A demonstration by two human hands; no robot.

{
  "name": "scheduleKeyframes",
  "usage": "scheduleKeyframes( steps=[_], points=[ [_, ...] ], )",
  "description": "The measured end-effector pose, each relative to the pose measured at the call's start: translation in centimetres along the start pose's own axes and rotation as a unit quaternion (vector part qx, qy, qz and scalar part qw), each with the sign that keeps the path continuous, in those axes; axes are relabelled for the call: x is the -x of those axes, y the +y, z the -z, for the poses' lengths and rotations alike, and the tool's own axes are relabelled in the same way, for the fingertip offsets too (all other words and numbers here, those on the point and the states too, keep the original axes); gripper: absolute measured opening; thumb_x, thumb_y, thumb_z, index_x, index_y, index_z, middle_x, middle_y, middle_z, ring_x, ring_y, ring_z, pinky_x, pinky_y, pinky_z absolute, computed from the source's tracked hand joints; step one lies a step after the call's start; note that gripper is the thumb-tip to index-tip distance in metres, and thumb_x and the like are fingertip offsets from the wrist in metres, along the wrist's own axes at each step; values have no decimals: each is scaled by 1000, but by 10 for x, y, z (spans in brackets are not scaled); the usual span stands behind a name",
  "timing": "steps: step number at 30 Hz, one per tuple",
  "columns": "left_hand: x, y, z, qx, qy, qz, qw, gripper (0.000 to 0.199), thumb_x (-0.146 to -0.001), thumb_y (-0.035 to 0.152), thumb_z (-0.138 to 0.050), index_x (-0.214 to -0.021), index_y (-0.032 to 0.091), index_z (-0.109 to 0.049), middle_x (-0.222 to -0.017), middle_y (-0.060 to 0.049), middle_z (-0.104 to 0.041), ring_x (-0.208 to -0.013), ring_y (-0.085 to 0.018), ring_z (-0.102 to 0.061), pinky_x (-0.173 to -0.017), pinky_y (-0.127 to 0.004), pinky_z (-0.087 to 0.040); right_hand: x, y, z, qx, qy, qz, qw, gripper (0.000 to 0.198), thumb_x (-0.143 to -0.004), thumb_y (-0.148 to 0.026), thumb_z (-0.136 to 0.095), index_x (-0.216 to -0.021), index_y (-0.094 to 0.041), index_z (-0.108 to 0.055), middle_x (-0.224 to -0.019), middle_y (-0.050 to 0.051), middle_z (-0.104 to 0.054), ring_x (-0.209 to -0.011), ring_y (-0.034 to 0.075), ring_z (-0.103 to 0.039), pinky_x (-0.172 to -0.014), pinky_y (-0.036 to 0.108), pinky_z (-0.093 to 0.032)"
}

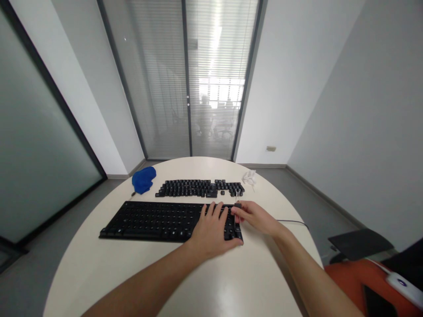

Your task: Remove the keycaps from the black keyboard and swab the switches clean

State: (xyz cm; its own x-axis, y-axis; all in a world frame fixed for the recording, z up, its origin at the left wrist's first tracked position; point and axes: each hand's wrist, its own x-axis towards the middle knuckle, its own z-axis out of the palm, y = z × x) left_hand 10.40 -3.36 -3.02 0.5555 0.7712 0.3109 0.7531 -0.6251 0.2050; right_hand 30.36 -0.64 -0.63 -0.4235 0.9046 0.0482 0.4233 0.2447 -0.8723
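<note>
Keyboard [148, 221], one; keycap puller [238, 205], one; hands [211, 233], two

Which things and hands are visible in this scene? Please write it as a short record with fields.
Left hand: left hand spread on the keyboard
Right hand: right hand pinches a small wire tool at the keyboard's right end
Keyboard: key positions look mostly bare
Keycaps: loose keycaps in rows beyond the keyboard
Far left: blue item, perhaps cloth
Far right: crumpled white tissue
Surface: pale table, curved edge
</note>
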Motion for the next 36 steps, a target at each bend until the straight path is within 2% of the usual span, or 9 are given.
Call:
scheduleKeyframes(
  steps=[3, 10, 21, 25, 30, 36],
  points=[
    [0, 0, 0, 1, 0, -2, 1000, 90, -77, 79, -51, -141, 17, -44, -151, -17, -41, -139, -41, -33, -115, -59, -21, 0, -1, -1, 4, -10, -9, 1000, 54, -90, -67, -48, -75, -16, -60, -68, 3, -63, -65, 16, -55, -64, 28, -44],
    [0, -1, -2, 1, -1, -3, 1000, 88, -78, 79, -50, -139, 17, -46, -151, -17, -41, -138, -41, -33, -114, -60, -22, 6, -11, 0, 9, -54, 22, 998, 49, -93, -60, -50, -74, -16, -62, -72, 3, -65, -71, 18, -59, -71, 29, -48],
    [-1, 0, -2, 5, 5, -3, 1000, 88, -77, 80, -49, -139, 17, -46, -149, -17, -43, -137, -40, -35, -114, -60, -23, 9, -11, 1, -15, -62, 28, 998, 46, -92, -57, -53, -75, -16, -61, -72, 2, -63, -71, 17, -58, -71, 28, -48],
    [0, 0, -1, 5, 7, -1, 1000, 89, -77, 80, -50, -140, 17, -46, -149, -17, -43, -138, -41, -34, -114, -60, -23, 12, -17, 2, 11, -60, 35, 998, 45, -94, -55, -51, -76, -15, -63, -73, 3, -64, -70, 17, -59, -70, 28, -48],
    [0, -1, 0, 12, -4, -4, 1000, 83, -78, 79, -50, -141, 25, -47, -152, -13, -40, -139, -42, -32, -113, -64, -22, 13, -23, 3, 58, -47, 39, 996, 46, -95, -54, -48, -73, -16, -62, -70, 3, -65, -67, 17, -58, -66, 27, -47],
    [0, -1, -1, 18, -3, -7, 1000, 82, -78, 79, -50, -141, 25, -48, -152, -15, -39, -139, -43, -32, -113, -64, -22, 13, -25, 2, 83, -40, 41, 995, 45, -96, -51, -47, -72, -16, -62, -70, 3, -65, -66, 17, -58, -65, 26, -46]
  ],
)
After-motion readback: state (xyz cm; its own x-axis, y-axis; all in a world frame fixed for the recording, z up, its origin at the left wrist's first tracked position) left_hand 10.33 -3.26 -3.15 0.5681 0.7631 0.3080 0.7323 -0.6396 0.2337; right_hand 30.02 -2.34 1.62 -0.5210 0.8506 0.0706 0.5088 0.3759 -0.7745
